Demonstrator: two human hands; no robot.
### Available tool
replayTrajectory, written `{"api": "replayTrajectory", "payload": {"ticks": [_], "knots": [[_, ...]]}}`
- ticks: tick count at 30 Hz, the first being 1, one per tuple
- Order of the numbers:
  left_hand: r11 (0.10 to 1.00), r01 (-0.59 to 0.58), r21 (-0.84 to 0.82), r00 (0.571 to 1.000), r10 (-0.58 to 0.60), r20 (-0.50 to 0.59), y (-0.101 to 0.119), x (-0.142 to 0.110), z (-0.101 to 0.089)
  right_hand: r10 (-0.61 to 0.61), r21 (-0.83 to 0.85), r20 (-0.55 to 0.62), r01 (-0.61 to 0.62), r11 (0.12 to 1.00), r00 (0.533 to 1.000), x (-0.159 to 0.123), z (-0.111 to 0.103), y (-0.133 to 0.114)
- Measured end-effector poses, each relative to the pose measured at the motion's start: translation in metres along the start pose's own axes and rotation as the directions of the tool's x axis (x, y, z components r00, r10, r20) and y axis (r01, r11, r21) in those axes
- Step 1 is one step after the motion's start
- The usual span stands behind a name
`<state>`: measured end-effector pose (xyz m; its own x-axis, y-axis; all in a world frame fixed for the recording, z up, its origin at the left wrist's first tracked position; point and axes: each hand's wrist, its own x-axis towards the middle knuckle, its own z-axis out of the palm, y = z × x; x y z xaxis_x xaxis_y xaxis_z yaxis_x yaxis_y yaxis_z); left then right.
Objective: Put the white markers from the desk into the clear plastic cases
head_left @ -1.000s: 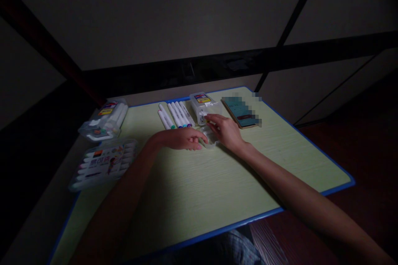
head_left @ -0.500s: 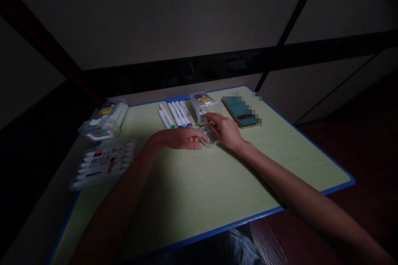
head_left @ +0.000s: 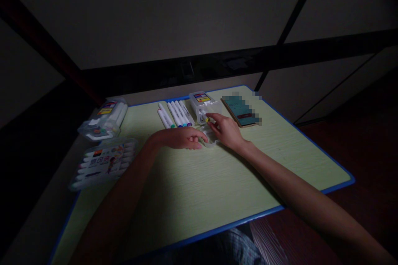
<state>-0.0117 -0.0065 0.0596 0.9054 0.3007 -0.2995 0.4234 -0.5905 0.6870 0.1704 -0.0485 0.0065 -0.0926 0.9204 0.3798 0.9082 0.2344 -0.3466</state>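
Yellow-ended marker point(head_left: 205, 117) had shifted slightly at the mouth of the clear box point(head_left: 211, 105) vs. half a sec earlier, its yellow end now showing plainer by the fingertips; R hand point(head_left: 211, 120) moved only a touch w/ it, L hand point(head_left: 186, 138) stayed approx. put. R hand had thumb & index closed round the marker's near end, the rest of it inside the box, which sat at approx. 11 o'clock of that hand. Box's clear lid point(head_left: 211, 135) lay open at its 6 o'clock. L hand was half curled w/ fingers at the lid's L edge; couldn't tell if it gripped. Loose white markers point(head_left: 178, 114) lay in two groups at L hand's 12 o'clock, coloured ends nearest the person. Phone point(head_left: 241, 112), partly pixelated, was at R hand's 1 o'clock. Handled marker box point(head_left: 116, 116) sat at L hand's 10 o'clock, flat marker case point(head_left: 102, 163) at its 8, all on the blue-edged table point(head_left: 217, 182)
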Motion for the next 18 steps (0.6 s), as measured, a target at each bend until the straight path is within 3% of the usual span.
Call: {"api": "replayTrajectory", "payload": {"ticks": [18], "knots": [[1.0, 0.006, -0.007, 1.0, -0.006, 0.007, 0.0009, -0.0008, 0.0002, 0.002, 0.013, -0.009, -0.002, 1.0, 1.0, -0.0008, 0.0011, 0.0005]]}}
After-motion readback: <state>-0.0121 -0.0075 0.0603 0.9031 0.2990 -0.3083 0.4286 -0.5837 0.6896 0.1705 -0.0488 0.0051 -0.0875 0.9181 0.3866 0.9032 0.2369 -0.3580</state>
